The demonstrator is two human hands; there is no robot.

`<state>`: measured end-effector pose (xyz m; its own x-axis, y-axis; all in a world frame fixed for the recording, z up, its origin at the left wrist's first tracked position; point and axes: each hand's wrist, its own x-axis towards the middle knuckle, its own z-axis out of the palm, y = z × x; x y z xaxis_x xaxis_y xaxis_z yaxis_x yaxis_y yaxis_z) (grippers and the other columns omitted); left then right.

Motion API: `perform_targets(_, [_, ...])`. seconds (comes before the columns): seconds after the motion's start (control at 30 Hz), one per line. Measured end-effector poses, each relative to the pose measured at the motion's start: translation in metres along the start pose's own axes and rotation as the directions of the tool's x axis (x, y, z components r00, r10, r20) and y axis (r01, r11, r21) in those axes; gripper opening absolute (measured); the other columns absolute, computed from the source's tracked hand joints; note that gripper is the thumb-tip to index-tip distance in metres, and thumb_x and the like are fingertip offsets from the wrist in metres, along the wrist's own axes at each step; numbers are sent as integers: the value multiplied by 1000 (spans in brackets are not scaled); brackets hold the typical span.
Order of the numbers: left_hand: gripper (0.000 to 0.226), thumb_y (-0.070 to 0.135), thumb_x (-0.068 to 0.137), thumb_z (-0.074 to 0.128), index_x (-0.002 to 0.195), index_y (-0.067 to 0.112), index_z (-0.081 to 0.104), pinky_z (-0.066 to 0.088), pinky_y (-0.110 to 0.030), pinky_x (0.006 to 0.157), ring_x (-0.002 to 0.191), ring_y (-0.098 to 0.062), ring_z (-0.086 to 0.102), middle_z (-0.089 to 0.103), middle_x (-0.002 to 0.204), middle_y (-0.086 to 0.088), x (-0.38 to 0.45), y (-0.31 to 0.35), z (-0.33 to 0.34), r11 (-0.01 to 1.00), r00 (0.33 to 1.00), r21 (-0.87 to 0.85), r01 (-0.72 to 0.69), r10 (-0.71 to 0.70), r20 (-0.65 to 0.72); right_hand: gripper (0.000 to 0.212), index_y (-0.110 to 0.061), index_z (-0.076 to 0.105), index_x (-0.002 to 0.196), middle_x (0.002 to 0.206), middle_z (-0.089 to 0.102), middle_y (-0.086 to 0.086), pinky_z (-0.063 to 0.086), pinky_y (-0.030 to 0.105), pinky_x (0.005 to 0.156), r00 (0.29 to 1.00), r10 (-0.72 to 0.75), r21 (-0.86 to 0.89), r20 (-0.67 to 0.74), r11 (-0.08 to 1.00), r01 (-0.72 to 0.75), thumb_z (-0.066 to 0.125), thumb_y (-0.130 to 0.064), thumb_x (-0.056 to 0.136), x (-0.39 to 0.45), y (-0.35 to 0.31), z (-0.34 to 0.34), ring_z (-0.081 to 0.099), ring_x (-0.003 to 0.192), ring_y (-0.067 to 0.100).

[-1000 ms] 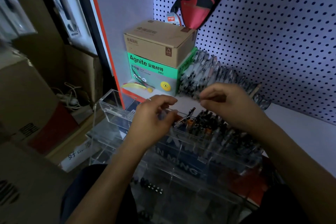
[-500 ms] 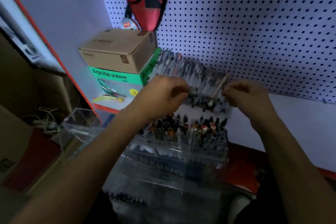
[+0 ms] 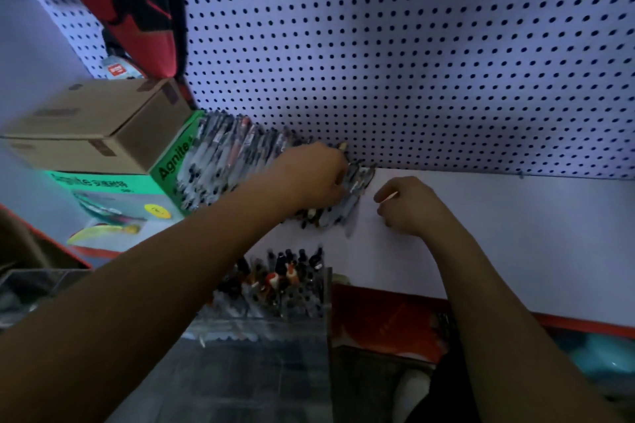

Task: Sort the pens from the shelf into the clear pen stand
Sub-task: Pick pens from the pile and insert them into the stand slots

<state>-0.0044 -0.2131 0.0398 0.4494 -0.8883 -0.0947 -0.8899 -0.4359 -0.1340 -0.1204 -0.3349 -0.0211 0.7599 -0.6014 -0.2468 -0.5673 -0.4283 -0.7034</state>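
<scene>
A long row of pens (image 3: pixel 233 154) leans against the pegboard on the white shelf (image 3: pixel 498 233). My left hand (image 3: pixel 316 178) lies over the right end of that row, its fingers curled round a few pens (image 3: pixel 357 182). To their right my right hand (image 3: pixel 409 206) rests on the shelf with curled fingers, pinching a thin light stick (image 3: pixel 390 196). The clear pen stand (image 3: pixel 275 316) is below the shelf edge, with several pens upright in its back compartment.
A brown carton (image 3: pixel 99 127) sits on a green Agnite box (image 3: pixel 144 189) at the left end of the shelf. A red bag (image 3: pixel 137 0) hangs on the pegboard (image 3: pixel 412 62). A red item (image 3: pixel 381 326) lies right of the stand.
Both hands have moved up from the stand to the pens on the shelf. My left hand now grips pens at the row's right end, and my right hand has dropped onto the shelf.
</scene>
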Motion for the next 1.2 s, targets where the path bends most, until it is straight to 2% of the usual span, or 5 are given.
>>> perform_targets(0.17, [32, 41, 93, 60, 79, 17, 45, 41, -34, 65, 62, -15, 38, 34, 69, 2, 19, 35, 12, 990, 995, 139, -15, 1, 99, 23, -3, 68, 111, 103, 65, 15, 50, 29, 74, 1000, 3, -8, -4, 1000, -3, 53, -6, 93, -1, 4, 1, 61, 91, 27])
perform_targets(0.27, [29, 40, 93, 61, 107, 16, 54, 42, -33, 68, 78, -20, 49, 45, 81, 0, 26, 43, 21, 982, 990, 187, 24, -50, 135, 27, 4, 67, 113, 108, 66, 19, 51, 32, 76, 999, 2, -2, -33, 1000, -2, 52, -2, 92, -2, 3, 1, 62, 90, 28])
perform_targets(0.8, [39, 35, 88, 62, 63, 19, 37, 42, -32, 60, 60, -16, 44, 43, 67, 0, 28, 37, 27, 999, 973, 27, 22, -27, 228, 24, 1, 69, 108, 104, 69, 18, 57, 42, 86, 991, 118, 113, -71, 988, -109, 54, -5, 91, 2, 12, -7, 66, 94, 33])
perform_targets(1.0, [42, 35, 89, 62, 56, 15, 43, 38, -28, 56, 54, -16, 41, 44, 59, -1, 30, 33, 27, 957, 951, -258, 129, -45, 307, 29, 10, 66, 107, 96, 71, 24, 56, 50, 84, 977, 172, 282, -128, 950, -130, 50, -3, 87, 0, 11, -10, 68, 92, 38])
perform_targets(1.2, [43, 28, 90, 66, 57, 13, 43, 33, -26, 61, 44, -12, 31, 36, 50, 2, 22, 15, 21, 688, 963, -694, 209, -22, 268, 11, -4, 64, 91, 95, 71, 12, 57, 34, 76, 980, 197, 540, -26, 828, -153, 62, -15, 94, -6, 7, -16, 68, 73, 19])
